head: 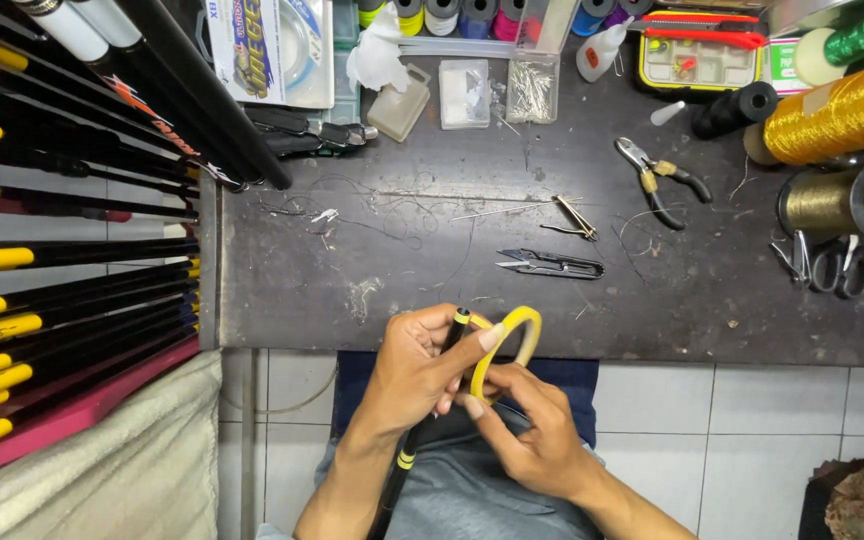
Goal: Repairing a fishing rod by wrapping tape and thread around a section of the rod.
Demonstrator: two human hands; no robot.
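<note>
My left hand (414, 368) grips a thin black rod with yellow bands (404, 460) that runs down over my lap, its tip at my thumb. My right hand (532, 430) holds a yellow tape roll (520, 325) against the rod's tip, fingers pinching the roll's lower edge. Both hands sit just in front of the dark worktable's near edge (652, 345).
Black thread snips (552, 265), a small brass clip (574, 217) and pliers (660, 180) lie on the table. Gold thread spools (837, 120), scissors (832, 265), small boxes and bobbins stand at the back and right. Black and yellow rods (62, 300) are racked at left.
</note>
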